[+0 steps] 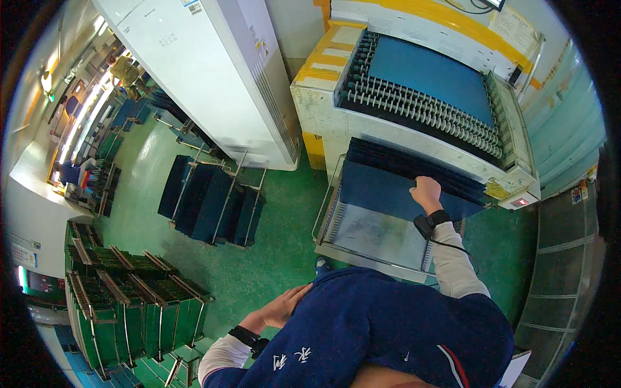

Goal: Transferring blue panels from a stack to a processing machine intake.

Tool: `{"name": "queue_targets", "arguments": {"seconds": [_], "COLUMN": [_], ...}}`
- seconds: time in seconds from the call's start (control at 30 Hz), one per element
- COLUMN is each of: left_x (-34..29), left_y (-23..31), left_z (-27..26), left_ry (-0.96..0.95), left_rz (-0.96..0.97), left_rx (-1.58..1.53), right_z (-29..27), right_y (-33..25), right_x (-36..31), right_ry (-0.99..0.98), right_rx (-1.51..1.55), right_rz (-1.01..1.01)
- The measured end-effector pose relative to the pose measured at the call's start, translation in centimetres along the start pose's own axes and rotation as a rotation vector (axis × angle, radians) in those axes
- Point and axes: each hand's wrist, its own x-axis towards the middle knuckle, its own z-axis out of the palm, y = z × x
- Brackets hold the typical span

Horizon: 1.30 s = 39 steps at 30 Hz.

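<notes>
My right hand (425, 193) is closed at the upper edge of a dark blue panel (381, 192), the nearest of several that lean in a rack. Behind it, more blue panels (407, 161) stand close together. The metal rack (375, 255) has coiled or toothed side rails and a pale bottom sheet that shows in front of the panels. My left hand (283, 307) rests against the side of my dark blue top, holding nothing, with its fingers stretched out. Bands are on both wrists; a cable runs from the right one.
Beyond the rack stands a roller machine (420, 116) with a blue panel (427, 71) on its rollers. A tall white cabinet (194, 71) is to its left. Racks of dark panels (210, 200) and green boards (136, 304) stand on the green floor. A person (126, 72) is far left.
</notes>
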Motion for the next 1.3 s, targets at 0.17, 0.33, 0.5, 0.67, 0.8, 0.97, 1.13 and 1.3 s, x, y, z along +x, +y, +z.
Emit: {"name": "queue_targets", "arguments": {"seconds": [0.17, 0.33, 0.5, 0.67, 0.8, 0.97, 1.13, 1.3], "left_x": [0.06, 0.08, 0.17, 0.20, 0.17, 0.14, 0.09, 0.16], "left_y": [-0.12, -0.57, -0.31, -0.70, -0.41, -0.18, -0.46, -0.68], "left_z": [0.08, 0.44, 0.19, 0.44, 0.21, 0.20, 0.27, 0.50], "left_ry": [0.003, -0.009, -0.010, -0.012, -0.010, 0.006, 0.006, 0.012], "left_rz": [0.003, -0.022, -0.026, -0.020, -0.016, -0.016, 0.002, -0.010], "left_rx": [-0.003, 0.022, 0.002, -0.005, -0.009, -0.011, -0.005, 0.010], "right_z": [-0.32, -0.23, 0.09, 0.19, 0.10, 0.01, -0.27, 0.06], "right_y": [-0.19, -0.05, 0.06, -0.03, -0.01, 0.02, -0.16, 0.00], "right_x": [-0.17, -0.12, 0.14, 0.27, 0.08, -0.03, -0.15, 0.03], "right_ry": [0.000, 0.026, 0.019, -0.003, 0.011, 0.015, 0.022, 0.032], "right_rx": [0.006, 0.009, -0.003, -0.010, 0.001, -0.008, 0.003, 0.006], "right_rz": [0.001, -0.012, -0.001, 0.016, 0.007, -0.010, -0.010, -0.005]}}
